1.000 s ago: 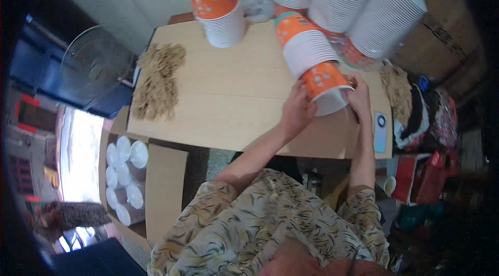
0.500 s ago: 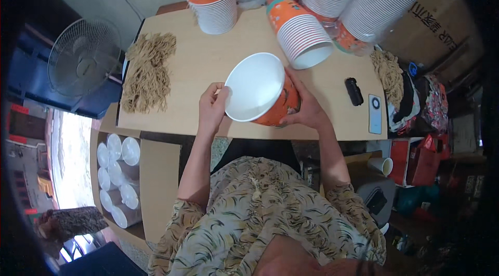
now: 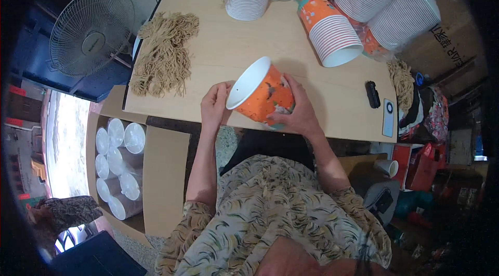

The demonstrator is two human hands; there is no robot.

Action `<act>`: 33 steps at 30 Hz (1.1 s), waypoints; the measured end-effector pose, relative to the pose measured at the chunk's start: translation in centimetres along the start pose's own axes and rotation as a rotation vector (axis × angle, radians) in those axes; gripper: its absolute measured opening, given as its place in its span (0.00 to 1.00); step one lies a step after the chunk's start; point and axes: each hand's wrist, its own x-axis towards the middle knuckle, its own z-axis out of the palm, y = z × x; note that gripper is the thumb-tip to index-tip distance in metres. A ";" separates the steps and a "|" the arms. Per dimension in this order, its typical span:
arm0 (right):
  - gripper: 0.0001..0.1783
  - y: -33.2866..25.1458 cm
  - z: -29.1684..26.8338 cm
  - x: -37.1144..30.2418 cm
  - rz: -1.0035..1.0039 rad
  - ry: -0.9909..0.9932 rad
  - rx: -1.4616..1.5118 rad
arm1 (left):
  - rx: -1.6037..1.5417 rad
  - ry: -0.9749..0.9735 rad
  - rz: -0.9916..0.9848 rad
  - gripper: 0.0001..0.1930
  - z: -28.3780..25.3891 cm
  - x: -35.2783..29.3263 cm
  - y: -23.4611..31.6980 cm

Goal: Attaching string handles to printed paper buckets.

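Note:
A paper bucket [image 3: 265,97], orange with printed shapes outside and white inside, is tilted over the table's near edge with its mouth toward the upper left. My right hand [image 3: 299,110] wraps round its right side and base, thumb on the near wall and fingers on the far side. A small dark spot shows on the white inner wall near the rim. At the rim's left edge is my left hand [image 3: 214,102], fingers curled and pressed together. What those fingers hold, if anything, is hidden.
On the table [image 3: 234,42] lies a bundle of beige cords [image 3: 163,55] at left. Nested bucket stacks [image 3: 247,1] stand at the back, and another stack [image 3: 332,34] lies on its side. A black object [image 3: 372,94] and a pale phone-like object [image 3: 388,117] sit right. A carton [image 3: 166,182] of wrapped cups is lower left.
The bucket has turned so its mouth faces more to the left and more of its orange outside shows. My left thumb has come off its inner wall. The whole view has shifted.

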 end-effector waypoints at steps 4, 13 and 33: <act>0.63 -1.8 2.4 -0.1 -0.137 0.103 -0.309 | -0.028 -0.085 -0.150 0.24 -1.5 -0.9 3.8; 0.64 -2.6 5.7 -1.2 -0.219 0.199 -0.535 | -0.169 -0.253 -0.205 0.18 -2.6 -2.8 6.9; 0.45 -5.6 6.0 -0.1 -0.516 0.147 -0.442 | -0.233 -0.267 -0.242 0.13 -1.5 -3.9 7.7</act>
